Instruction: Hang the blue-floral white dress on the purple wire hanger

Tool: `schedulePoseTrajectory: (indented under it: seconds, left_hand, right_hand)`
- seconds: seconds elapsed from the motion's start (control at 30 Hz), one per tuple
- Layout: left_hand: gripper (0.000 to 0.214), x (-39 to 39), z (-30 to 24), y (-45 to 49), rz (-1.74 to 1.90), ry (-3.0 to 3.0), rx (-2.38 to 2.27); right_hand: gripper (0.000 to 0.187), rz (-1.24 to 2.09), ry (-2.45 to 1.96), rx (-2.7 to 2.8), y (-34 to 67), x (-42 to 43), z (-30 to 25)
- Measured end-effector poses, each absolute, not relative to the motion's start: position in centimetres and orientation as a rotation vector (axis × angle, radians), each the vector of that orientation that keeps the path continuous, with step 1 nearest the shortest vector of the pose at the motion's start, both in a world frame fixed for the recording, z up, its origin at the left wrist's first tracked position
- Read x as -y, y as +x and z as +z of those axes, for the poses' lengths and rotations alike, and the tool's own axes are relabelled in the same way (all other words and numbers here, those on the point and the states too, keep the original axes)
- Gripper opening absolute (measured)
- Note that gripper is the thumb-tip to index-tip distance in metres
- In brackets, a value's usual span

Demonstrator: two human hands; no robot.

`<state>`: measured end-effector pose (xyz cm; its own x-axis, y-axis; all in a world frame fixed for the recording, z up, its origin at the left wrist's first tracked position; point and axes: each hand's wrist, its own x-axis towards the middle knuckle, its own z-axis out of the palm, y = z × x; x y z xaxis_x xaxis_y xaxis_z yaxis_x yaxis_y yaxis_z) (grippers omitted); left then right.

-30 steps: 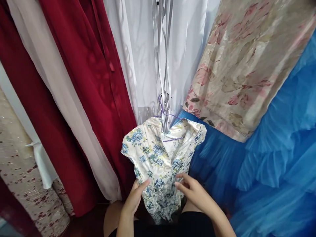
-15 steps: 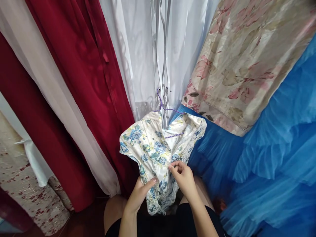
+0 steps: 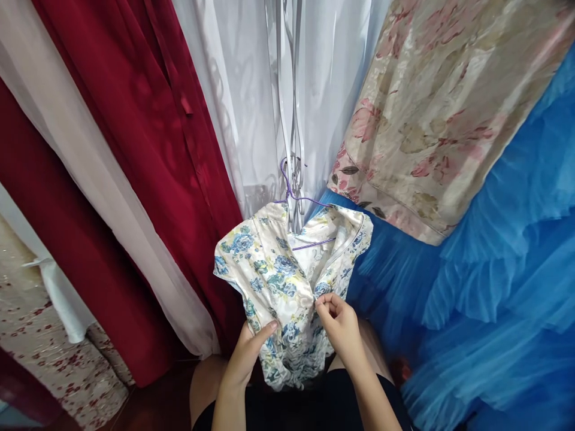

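In front of my knees hangs a cream blouse [image 3: 269, 269] with blue and yellow flowers, its V-neck open at the top. A thin purple hanger [image 3: 288, 193] carries it, and the hook sits among pale ribbon straps [image 3: 294, 120]. My left hand [image 3: 249, 347] grips the blouse's lower left side, thumb on the front and fingers hidden behind the cloth. Thumb and forefinger of my right hand [image 3: 339, 320] pinch the front edge at the bottom of the neckline. Whether a button lies between those fingertips I cannot make out.
Dark red cloth [image 3: 135, 149] and a pale pink panel [image 3: 99, 179] hang on the left. White fabric [image 3: 242, 90] is behind the straps. On the right hang a beige floral garment [image 3: 431, 120] and ruffled blue tulle [image 3: 494, 299].
My right hand has shifted slightly right, drawing the blouse's front edge with it. The left hand has moved a little left, and the cloth between them looks more spread.
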<state>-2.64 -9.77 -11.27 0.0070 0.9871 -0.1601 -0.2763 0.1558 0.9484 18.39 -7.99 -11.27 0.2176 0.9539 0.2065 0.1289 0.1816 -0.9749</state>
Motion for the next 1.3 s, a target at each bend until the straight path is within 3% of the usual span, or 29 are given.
schedulePoseTrajectory:
  seconds: [0.4, 0.77, 0.9, 1.1, 1.3]
  left_hand:
    - [0.07, 9.7, -11.5, -2.7, 1.218, 0.856, -1.106]
    - [0.06, 8.8, -11.7, -2.9, 1.358, 0.607, -1.131]
    - [0.048, 8.2, -11.8, -2.6, 1.545, 0.762, -1.115]
    - [0.037, 8.1, -12.2, -1.2, 2.086, 0.901, -1.44]
    - [0.009, 9.7, -10.5, 2.2, 1.609, 1.577, -1.341]
  right_hand:
    - [0.034, 0.932, -1.14, 1.111, 18.4, 8.1, -12.0]
    - [0.023, 0.853, -1.068, 1.292, 18.7, 9.0, -12.3]
    - [0.02, 0.85, -1.07, 1.319, 18.7, 9.1, -12.5]
    - [0.019, 0.832, -1.065, 1.373, 18.4, 9.3, -12.2]
    - [0.02, 0.829, -1.044, 1.403, 18.3, 9.6, -11.6]
